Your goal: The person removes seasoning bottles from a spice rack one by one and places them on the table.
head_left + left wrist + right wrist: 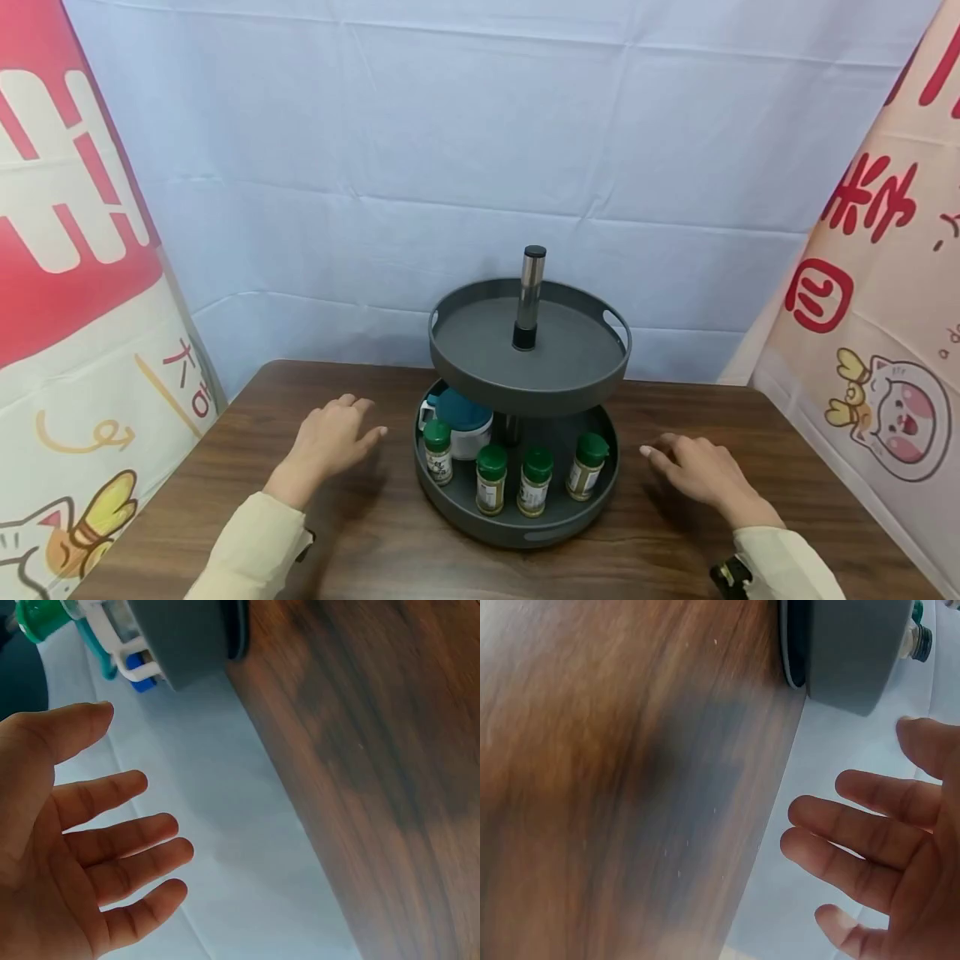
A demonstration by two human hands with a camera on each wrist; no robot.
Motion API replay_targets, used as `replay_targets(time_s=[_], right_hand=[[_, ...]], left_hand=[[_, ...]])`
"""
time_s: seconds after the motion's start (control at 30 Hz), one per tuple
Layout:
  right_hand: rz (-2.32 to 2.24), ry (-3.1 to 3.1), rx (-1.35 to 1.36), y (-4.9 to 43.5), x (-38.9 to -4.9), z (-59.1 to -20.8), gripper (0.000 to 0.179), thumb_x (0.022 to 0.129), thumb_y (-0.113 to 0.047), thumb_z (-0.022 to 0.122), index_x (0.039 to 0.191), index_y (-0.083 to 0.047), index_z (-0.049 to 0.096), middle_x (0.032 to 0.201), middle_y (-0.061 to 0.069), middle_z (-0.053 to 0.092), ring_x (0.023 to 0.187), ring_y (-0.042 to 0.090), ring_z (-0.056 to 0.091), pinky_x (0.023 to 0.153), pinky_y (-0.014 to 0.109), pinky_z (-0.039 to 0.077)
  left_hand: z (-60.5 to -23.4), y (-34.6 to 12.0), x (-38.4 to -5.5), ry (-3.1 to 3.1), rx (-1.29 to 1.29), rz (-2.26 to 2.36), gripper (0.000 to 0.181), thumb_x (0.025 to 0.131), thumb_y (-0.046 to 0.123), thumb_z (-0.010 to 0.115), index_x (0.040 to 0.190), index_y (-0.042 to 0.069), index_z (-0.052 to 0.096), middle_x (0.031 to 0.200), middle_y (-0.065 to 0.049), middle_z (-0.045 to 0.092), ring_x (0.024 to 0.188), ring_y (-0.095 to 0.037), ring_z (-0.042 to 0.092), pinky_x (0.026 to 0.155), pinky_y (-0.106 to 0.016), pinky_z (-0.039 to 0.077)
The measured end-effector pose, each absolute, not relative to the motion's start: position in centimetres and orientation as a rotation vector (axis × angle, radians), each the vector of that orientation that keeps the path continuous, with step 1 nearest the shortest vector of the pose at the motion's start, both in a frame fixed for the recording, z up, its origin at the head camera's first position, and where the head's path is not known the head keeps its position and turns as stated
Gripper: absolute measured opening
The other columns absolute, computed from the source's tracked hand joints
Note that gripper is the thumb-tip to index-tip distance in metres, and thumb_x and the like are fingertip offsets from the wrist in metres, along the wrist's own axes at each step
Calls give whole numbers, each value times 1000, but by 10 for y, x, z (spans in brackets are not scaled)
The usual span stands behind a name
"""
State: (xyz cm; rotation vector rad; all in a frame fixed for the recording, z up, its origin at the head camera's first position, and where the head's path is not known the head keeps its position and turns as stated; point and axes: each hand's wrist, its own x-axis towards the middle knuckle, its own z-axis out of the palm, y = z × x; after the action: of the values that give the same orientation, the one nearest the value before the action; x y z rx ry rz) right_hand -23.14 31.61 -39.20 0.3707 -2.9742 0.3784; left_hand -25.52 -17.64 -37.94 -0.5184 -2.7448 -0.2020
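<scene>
We hold our left hand (327, 442) and right hand (703, 471) loosely extended, empty, on either side of the two-tier rack (525, 400) on the table (390, 554), four green-capped jars (491, 483) in its lower tray (517, 533).

- 1 grey rack (517, 402), 2 round trays (480, 350) on it
- 4 green-capped jars (491, 483) down low on the rack
- just 1 blue-lidded tub (467, 414), same rack level
- 2 sets of fingers (363, 406), either side of the rack
- 1 worktop (397, 560) under it
</scene>
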Motion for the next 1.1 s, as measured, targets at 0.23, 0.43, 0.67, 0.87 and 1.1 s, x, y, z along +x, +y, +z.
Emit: replay_targets(time_s=[0.23, 0.43, 0.67, 0.87, 1.1], right_hand=[[628, -2956, 411, 304, -240, -397, 38, 95, -36, 51, 107, -2, 64, 86, 3, 63, 73, 18, 59, 63, 42, 47], [800, -2944, 409, 295, -244, -403, 46, 95, -29, 55, 121, 9, 52, 84, 6, 63, 71, 16, 59, 65, 41, 48], [1016, -2909, 382, 283, -246, -401, 50, 94, -20, 55, 135, 6, 39, 71, 5, 59, 60, 17, 55, 55, 34, 44], [1023, -2875, 387, 276, -249, -402, 45, 92, -13, 57, 130, 8, 47, 65, 4, 57, 55, 21, 56, 53, 32, 44], [1039, -2861, 204, 268, -249, -403, 36, 88, -9, 60, 119, 9, 54, 65, 2, 57, 54, 17, 57, 50, 32, 45]], left_hand=[[-377, -164, -253, -2720, -584, -284, 48, 85, 37, 66, 115, 0, 63, 108, -17, 60, 92, -32, 59, 69, -46, 50], [-375, -155, -249, -2711, -614, -336, 44, 85, 34, 67, 114, 2, 63, 107, -14, 60, 93, -31, 60, 71, -46, 50], [-372, -143, -244, -2670, -684, -417, 41, 85, 30, 67, 114, 2, 63, 109, -13, 61, 95, -29, 60, 73, -45, 49], [-369, -132, -241, -2582, -720, -410, 31, 85, 25, 66, 108, 6, 67, 103, -8, 63, 91, -24, 61, 69, -43, 45], [-364, -117, -236, -2531, -765, -465, 27, 87, 27, 64, 108, 11, 68, 102, -2, 65, 90, -18, 60, 67, -40, 39]])
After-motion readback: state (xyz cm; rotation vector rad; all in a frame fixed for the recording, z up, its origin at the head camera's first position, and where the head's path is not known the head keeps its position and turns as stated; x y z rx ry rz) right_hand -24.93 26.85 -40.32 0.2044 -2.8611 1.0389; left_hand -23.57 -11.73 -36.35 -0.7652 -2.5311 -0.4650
